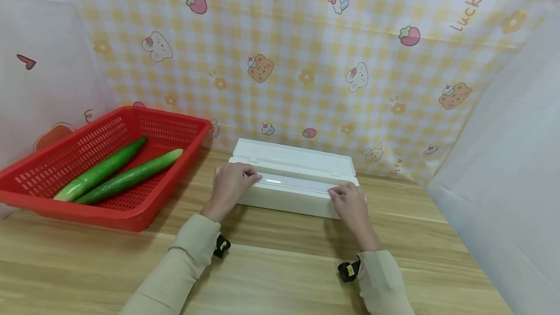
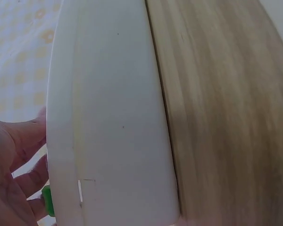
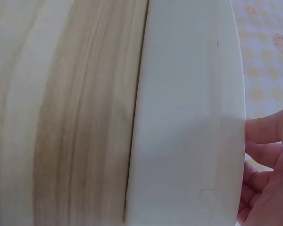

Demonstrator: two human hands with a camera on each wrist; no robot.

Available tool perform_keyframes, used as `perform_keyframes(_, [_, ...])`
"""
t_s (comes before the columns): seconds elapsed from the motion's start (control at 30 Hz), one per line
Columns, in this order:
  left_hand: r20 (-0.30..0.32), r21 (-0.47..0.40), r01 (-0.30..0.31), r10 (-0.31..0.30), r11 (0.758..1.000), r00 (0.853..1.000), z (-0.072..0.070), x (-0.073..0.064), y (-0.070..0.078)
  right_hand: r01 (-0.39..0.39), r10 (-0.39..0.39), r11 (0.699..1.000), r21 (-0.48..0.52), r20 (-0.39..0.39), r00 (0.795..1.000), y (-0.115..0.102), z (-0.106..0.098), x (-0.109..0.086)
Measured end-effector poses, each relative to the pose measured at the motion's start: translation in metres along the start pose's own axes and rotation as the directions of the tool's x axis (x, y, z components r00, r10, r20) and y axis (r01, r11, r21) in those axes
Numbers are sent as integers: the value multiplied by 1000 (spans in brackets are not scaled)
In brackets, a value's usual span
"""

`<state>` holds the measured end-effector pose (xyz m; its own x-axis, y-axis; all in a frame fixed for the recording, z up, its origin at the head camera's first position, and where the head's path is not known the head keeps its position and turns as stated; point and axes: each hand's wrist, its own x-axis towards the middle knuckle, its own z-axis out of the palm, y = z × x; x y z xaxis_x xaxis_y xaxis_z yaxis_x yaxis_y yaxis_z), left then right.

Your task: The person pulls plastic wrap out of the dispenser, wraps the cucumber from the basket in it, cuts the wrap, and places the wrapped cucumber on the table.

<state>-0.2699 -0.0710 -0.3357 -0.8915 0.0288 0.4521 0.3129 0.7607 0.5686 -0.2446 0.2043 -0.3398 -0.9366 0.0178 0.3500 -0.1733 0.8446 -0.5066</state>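
Observation:
A long white cling film dispenser [image 1: 284, 201] stands on the table, its hinged lid [image 1: 293, 155] raised at the back. Across its top, between both hands, stretches glossy clear cling film [image 1: 299, 183]. At the left end, my left hand [image 1: 231, 183] pinches the film between thumb and fingers. My right hand [image 1: 351, 204] pinches it likewise near the right end. The dispenser's front wall [image 2: 118, 113] fills much of the left wrist view and hides the fingertips there. A small green part [image 2: 48, 201] shows by the left fingers. In the right wrist view the fingertips are also partly hidden.
A red plastic basket [image 1: 144, 215] stands left of the dispenser, with two cucumbers [image 1: 102, 166] in it. The wooden table [image 1: 271, 276] meets a checked cloth backdrop [image 1: 302, 62] behind and a pale sheet [image 1: 503, 159] at the right. Black wrist cameras sit under both sleeves.

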Motion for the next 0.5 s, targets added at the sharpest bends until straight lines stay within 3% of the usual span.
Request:
perform_keyframes(0.27, [-25,13,-83,84,996,996,-2,1,-3,17,-17,1000,-5,-59,998,-1,3,3])
perform_keyframes(0.5, [16,46,-160,160,986,987,-7,2,-2,46,-50,997,-62,-65,997,1,2,2])
